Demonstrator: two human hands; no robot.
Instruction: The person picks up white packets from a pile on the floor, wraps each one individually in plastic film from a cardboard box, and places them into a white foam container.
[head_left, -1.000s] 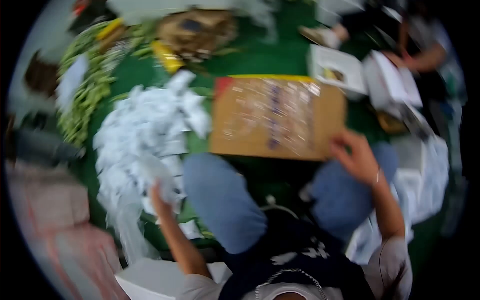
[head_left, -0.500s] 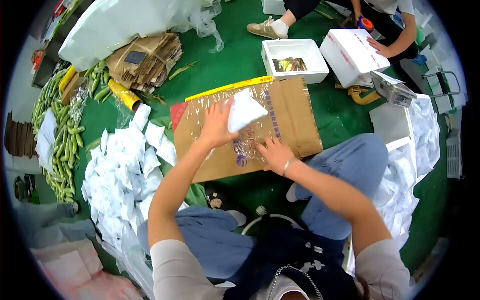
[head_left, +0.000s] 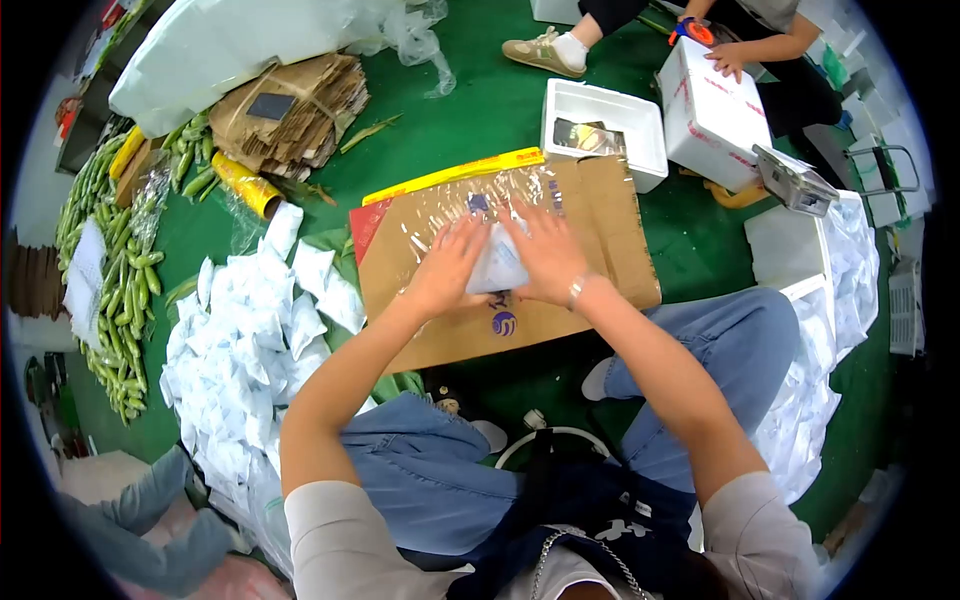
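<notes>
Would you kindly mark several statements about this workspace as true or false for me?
1. The left hand and right hand touch the same small white pouch. True.
2. That pouch lies directly on the green floor. False: it lies on the flat brown printed cardboard.
3. A heap of white pouches lies left of the cardboard. True.
4. The open white foam box is empty. False: a dark printed item is inside this box.
5. A co-worker's hand touches the white box with red print. True.
</notes>
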